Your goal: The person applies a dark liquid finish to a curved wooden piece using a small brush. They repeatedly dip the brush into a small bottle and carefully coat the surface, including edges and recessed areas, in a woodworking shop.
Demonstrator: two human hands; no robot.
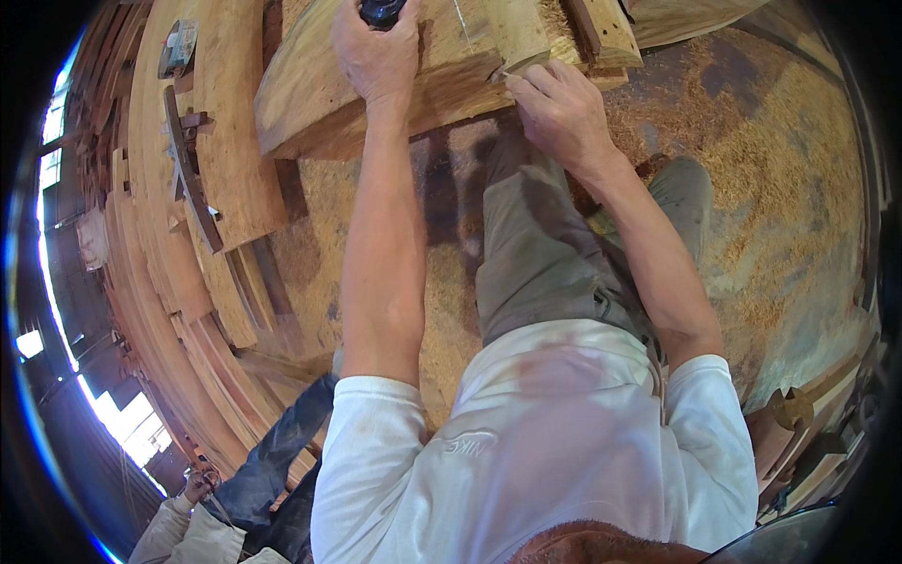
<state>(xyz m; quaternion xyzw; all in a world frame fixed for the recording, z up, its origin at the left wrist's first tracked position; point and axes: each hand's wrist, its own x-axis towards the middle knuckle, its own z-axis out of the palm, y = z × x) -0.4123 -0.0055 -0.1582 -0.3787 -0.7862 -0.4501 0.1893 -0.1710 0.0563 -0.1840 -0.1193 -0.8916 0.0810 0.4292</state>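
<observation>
At the top, my left hand (378, 52) is closed around a glossy black rounded object (381, 11), its kind cut off by the frame edge. That hand is over a thick wooden slab (319, 94) with a curved left end. To the right, my right hand (564, 108) is closed by the slab's near edge, fingertips pinched on a thin pale thing (508, 74) too small to name. Between the hands, a thin white line (461, 19) runs along the slab's top. A narrower wood piece (519, 33) lies on the slab just beyond my right fingers.
Long planks (225, 113) are stacked on the left, with a dark wooden bar-shaped tool (188, 169) and a small clear-sided box (178, 47) on them. Shavings cover the floor (770, 197). Another person's hand (198, 486) shows at lower left. Wood pieces (785, 428) stand at lower right.
</observation>
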